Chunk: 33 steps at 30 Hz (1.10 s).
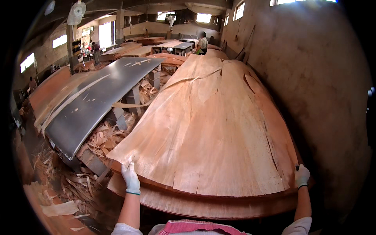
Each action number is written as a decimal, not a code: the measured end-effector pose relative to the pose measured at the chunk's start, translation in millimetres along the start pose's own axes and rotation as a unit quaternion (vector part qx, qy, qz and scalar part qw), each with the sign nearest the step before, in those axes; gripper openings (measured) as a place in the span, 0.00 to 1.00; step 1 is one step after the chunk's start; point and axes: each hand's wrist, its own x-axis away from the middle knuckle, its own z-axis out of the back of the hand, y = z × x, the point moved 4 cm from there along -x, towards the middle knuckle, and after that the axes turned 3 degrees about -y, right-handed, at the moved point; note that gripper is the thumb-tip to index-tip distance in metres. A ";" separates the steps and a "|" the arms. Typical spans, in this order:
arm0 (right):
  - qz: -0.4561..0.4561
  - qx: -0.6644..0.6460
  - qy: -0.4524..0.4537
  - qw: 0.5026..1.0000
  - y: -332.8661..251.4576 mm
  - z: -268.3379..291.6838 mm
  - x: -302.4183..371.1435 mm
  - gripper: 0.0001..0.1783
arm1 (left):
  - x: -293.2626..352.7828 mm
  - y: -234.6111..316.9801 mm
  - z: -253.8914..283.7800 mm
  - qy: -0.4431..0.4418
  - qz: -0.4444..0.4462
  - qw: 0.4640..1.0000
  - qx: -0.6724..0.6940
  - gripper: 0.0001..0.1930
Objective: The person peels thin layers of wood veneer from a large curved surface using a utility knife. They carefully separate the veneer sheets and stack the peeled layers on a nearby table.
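The top veneer sheet (pixel 211 129) lies on the stack (pixel 203 205). The left hand (pixel 130 178), gloved, presses flat on the sheet's near left corner, grip uncurled, pinching nothing visible. The right hand (pixel 302 176) closes over the near right edge, which squares the wide, split sheet from both corners. The stack's support is hidden. Scraps (pixel 98 143) lie left of the stack.

Left hand (pixel 130 178): white work glove with green cuff band, fingers flat and pointing forward, palm down. Forearm bare, extended upward from lower edge. Right hand (pixel 302 176): matching white glove, fingers curled closed in a grip. Forearm bare, extended; arms spread wide apart.
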 end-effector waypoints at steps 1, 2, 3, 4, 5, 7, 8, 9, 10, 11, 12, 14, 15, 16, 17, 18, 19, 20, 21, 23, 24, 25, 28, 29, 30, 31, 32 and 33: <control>-0.003 0.006 -0.005 1.000 -2.7 -3.1 -0.1 0.14 | -2.0 0.0 -5.0 -0.007 -0.003 1.000 -0.011 0.12; -0.006 0.013 -0.009 1.000 -5.3 -5.3 -0.2 0.14 | -3.6 -0.9 -9.3 -0.014 -0.006 1.000 -0.021 0.12; -0.012 0.016 -0.018 1.000 -13.9 -6.0 -3.4 0.15 | -8.5 -4.8 -13.8 -0.015 0.015 1.000 -0.013 0.12; -0.021 0.020 -0.029 0.999 -18.8 -11.0 -2.8 0.15 | -9.5 -5.5 -13.5 -0.019 0.009 1.000 -0.012 0.12; -0.029 0.023 -0.040 0.999 -23.2 -16.2 -2.1 0.15 | -9.9 -6.3 -12.5 -0.023 0.004 1.000 -0.012 0.12; -0.040 0.027 -0.057 0.997 -31.3 -13.8 1.4 0.15 | -9.6 -2.8 -15.6 -0.026 -0.017 1.000 -0.001 0.12; -0.048 0.021 -0.060 0.997 -30.7 -18.5 1.4 0.15 | -9.3 -0.6 -14.8 -0.027 -0.015 1.000 0.003 0.12; -0.057 0.018 -0.064 0.996 -27.4 -22.9 3.1 0.15 | -6.6 0.6 -13.5 -0.027 -0.008 1.000 0.007 0.12; -0.065 0.016 -0.067 0.995 -23.8 -26.1 3.6 0.14 | -4.9 -0.1 -13.4 -0.028 -0.002 1.000 0.011 0.12; -0.066 0.020 -0.075 0.995 -24.5 -30.6 3.9 0.14 | -3.7 1.4 -9.4 -0.022 -0.009 1.000 0.004 0.11; -0.066 0.024 -0.082 0.994 -25.4 -34.7 3.3 0.15 | -6.0 0.5 -4.3 -0.035 -0.002 0.999 -0.031 0.10; -0.063 0.035 -0.101 0.992 -29.4 -43.0 1.5 0.15 | -8.8 -2.2 11.7 -0.059 0.014 0.992 -0.107 0.09; -0.081 0.040 -0.108 0.990 -29.5 -44.4 4.4 0.15 | -1.3 11.2 3.9 -0.044 0.102 0.993 -0.050 0.08; -0.087 0.044 -0.117 0.988 -39.9 -47.6 6.6 0.14 | -5.9 11.5 13.4 -0.045 0.099 0.992 -0.069 0.09; -0.093 0.047 -0.125 0.987 -48.3 -50.5 7.1 0.14 | -13.1 4.1 23.6 -0.045 0.097 0.990 -0.087 0.09; -0.102 0.052 -0.121 0.986 -51.1 -49.0 9.5 0.14 | -17.2 -8.0 37.2 -0.043 0.104 0.988 -0.106 0.09; -0.105 0.057 -0.119 0.986 -51.2 -49.1 9.8 0.13 | -20.1 -20.6 45.3 -0.050 0.121 0.986 -0.106 0.09; -0.107 0.061 -0.120 0.985 -49.0 -54.0 9.5 0.13 | -21.8 -28.0 51.0 -0.056 0.139 0.983 -0.109 0.10; -0.088 0.061 -0.103 0.989 -33.1 -65.3 10.1 0.13 | -20.8 -29.2 42.3 -0.072 0.149 0.982 -0.090 0.10; -0.063 0.053 -0.143 0.986 -48.6 -79.3 11.2 0.14 | -21.3 -36.6 66.9 -0.046 0.189 0.976 -0.094 0.11; -0.060 0.048 -0.138 0.987 -41.5 -91.0 9.0 0.14 | -20.4 -40.4 68.3 -0.021 0.221 0.973 -0.061 0.11; -0.065 0.068 -0.157 0.983 -40.0 -97.1 9.9 0.13 | -19.9 -39.4 72.0 -0.019 0.229 0.970 -0.082 0.12; -0.055 0.077 -0.187 0.978 -40.5 -103.6 10.8 0.15 | -17.7 -38.4 79.3 0.013 0.247 0.962 -0.119 0.13; -0.049 0.081 -0.194 0.976 -41.6 -105.9 8.7 0.16 | -17.5 -38.5 79.4 0.024 0.252 0.960 -0.115 0.12; -0.049 0.088 -0.202 0.974 -38.5 -103.9 7.5 0.16 | -18.5 -41.6 78.1 0.038 0.256 0.959 -0.113 0.12; -0.052 0.094 -0.211 0.972 -33.8 -102.4 9.1 0.17 | -20.0 -44.9 75.6 0.049 0.261 0.958 -0.112 0.11; -0.055 0.094 -0.223 0.969 -32.9 -102.3 9.1 0.18 | -20.6 -48.6 71.9 0.058 0.266 0.956 -0.112 0.11; -0.059 0.094 -0.235 0.966 -39.1 -97.4 7.7 0.19 | -21.0 -53.1 73.4 0.063 0.249 0.961 -0.100 0.10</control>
